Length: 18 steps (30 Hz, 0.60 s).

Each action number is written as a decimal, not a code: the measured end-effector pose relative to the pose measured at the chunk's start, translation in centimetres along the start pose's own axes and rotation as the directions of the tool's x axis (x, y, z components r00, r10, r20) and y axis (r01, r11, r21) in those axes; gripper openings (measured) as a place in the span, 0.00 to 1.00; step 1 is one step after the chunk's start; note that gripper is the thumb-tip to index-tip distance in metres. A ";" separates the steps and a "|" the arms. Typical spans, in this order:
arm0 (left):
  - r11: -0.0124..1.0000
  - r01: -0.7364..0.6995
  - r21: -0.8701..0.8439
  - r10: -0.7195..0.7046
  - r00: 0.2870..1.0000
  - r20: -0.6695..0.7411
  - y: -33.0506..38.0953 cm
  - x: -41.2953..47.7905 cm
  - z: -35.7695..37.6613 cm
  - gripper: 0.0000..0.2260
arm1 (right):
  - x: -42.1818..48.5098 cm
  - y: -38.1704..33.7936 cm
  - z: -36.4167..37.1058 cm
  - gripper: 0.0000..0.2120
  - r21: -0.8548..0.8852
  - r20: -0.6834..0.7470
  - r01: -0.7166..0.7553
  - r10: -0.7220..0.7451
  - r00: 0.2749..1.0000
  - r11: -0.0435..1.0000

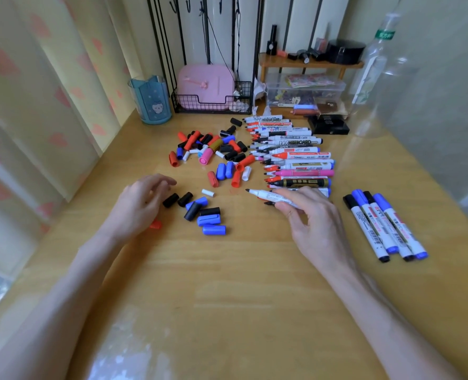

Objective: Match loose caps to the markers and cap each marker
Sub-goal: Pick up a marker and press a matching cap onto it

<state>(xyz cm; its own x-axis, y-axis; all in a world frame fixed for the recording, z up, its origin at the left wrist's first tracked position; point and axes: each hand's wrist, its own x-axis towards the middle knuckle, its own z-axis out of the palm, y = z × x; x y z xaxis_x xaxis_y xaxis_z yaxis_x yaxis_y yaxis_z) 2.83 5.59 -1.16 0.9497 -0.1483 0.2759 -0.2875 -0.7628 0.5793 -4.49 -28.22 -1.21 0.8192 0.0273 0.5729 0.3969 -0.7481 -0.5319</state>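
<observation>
A wooden table (227, 283) fills the view, with both forearms reaching onto it from the near edge. At its far edge stand a clear plastic bottle (375, 72) on the right, a black wire basket (210, 101) holding a pink case in the middle, and a blue cat-print cup (152, 101) on the left.

A long row of uncapped markers (290, 152) lies right of centre, with the tips pointing left and the barrels stacked side by side from the far edge towards the person. Just to its left is a scattered pile of loose caps (213, 152) in red, black, blue, white and pink. Four capped markers (383, 223) lie together well to the right, two with black caps and two with blue.

The right hand (312, 215) sits at the near end of the row. Its thumb and fingers are curled round an uncapped white-bodied marker (265, 196) whose dark tip points left, just above the tabletop. The left hand (142, 204) is on the left with its fingers loosely bent and holding nothing, its fingertips just beside a near cluster of black and blue caps (200, 212).

A small white cap (208, 193) lies alone between that cluster and the pile. A red cap (155, 224) shows at the edge of the left palm.
</observation>
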 end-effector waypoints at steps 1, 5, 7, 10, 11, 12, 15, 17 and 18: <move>1.000 -0.017 -0.006 0.016 0.999 -0.048 0.4 0.3 0.4 0.11 | 0.1 0.0 0.0 0.13 -0.009 0.003 0.003 -0.002 1.000 1.000; 0.995 -0.098 -0.003 0.097 0.987 -0.131 3.2 2.8 2.6 0.10 | 0.3 0.0 -0.2 0.13 -0.046 -0.025 -0.002 0.000 1.000 0.999; 0.992 -0.128 0.010 0.128 0.986 -0.110 4.9 4.6 4.0 0.09 | 0.3 0.1 -0.4 0.12 -0.053 -0.049 -0.015 0.012 0.999 0.998; 0.992 -0.121 0.041 0.123 0.991 -0.058 6.8 8.0 6.3 0.10 | 0.3 0.6 -0.7 0.12 -0.058 -0.087 -0.040 0.035 0.996 0.998; 0.992 -0.114 0.060 0.117 0.992 -0.039 7.3 9.1 6.9 0.11 | 0.3 0.8 -0.8 0.12 -0.056 -0.096 -0.049 0.043 0.994 0.997; 0.991 -0.108 0.085 0.110 0.994 -0.022 7.7 10.1 7.5 0.11 | 0.3 1.1 -0.8 0.12 -0.057 -0.104 -0.056 0.050 0.993 0.997; 0.981 -0.107 0.163 0.107 0.994 0.012 8.5 12.4 8.8 0.10 | 0.4 1.5 -0.8 0.13 -0.061 -0.126 -0.070 0.062 0.990 0.996; 0.972 -0.104 0.212 0.100 0.995 0.030 8.6 13.1 9.2 0.09 | 0.5 1.5 -0.8 0.13 -0.059 -0.137 -0.070 0.061 0.989 0.996; 0.969 -0.093 0.229 0.087 0.996 0.037 8.6 13.4 9.4 0.09 | 0.5 1.5 -0.8 0.13 -0.058 -0.139 -0.068 0.059 0.989 0.996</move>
<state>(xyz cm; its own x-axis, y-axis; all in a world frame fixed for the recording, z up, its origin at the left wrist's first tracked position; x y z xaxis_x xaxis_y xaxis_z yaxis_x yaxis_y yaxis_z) 14.20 -8.88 0.33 0.9250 -0.2373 0.2967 -0.3384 -0.8696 0.3596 -3.82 -29.85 -1.18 0.7760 -0.1092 0.6212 0.3157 -0.7853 -0.5325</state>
